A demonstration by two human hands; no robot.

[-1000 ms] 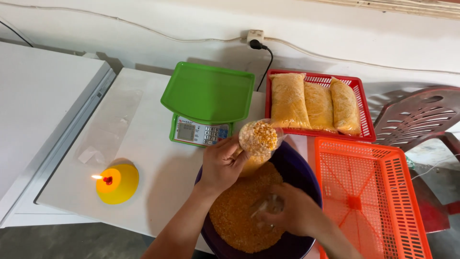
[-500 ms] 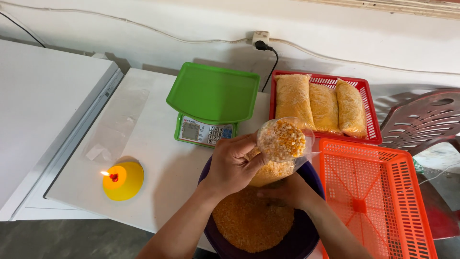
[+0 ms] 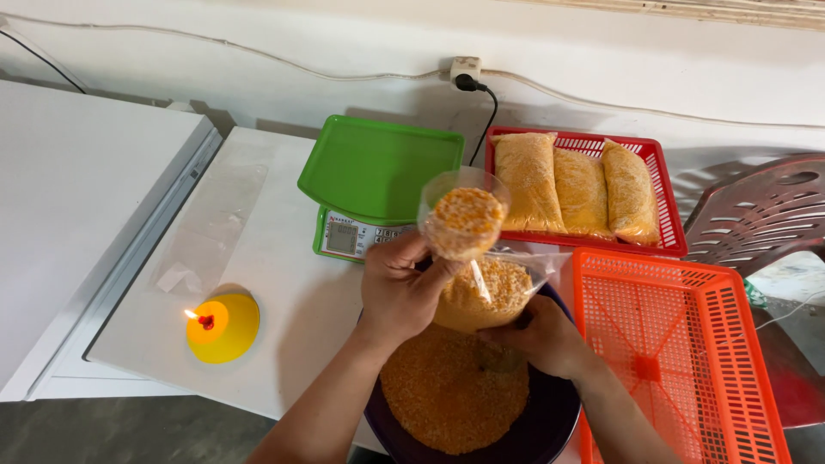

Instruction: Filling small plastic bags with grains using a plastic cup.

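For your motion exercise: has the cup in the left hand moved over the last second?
Yes. The cup in the left hand has risen from just above the bowl toward the green scale.

You had a single view, from the camera on your head, and it looked steeply down and forward over the white table (image 3: pixel 284 283) toward the wall (image 3: pixel 601 51) at the back. It sat close above your own arms: your left hand (image 3: pixel 400 288) and right hand (image 3: pixel 541 337) entered from the bottom edge and met near the middle of the frame, over the dark bowl (image 3: pixel 563 412). The green scale (image 3: pixel 378 185) lay straight ahead, the red basket (image 3: pixel 662 206) beyond to the right, the orange basket (image 3: pixel 679 344) at the right edge, the yellow candle holder (image 3: pixel 223 326) to the left. No second view shared the scene.
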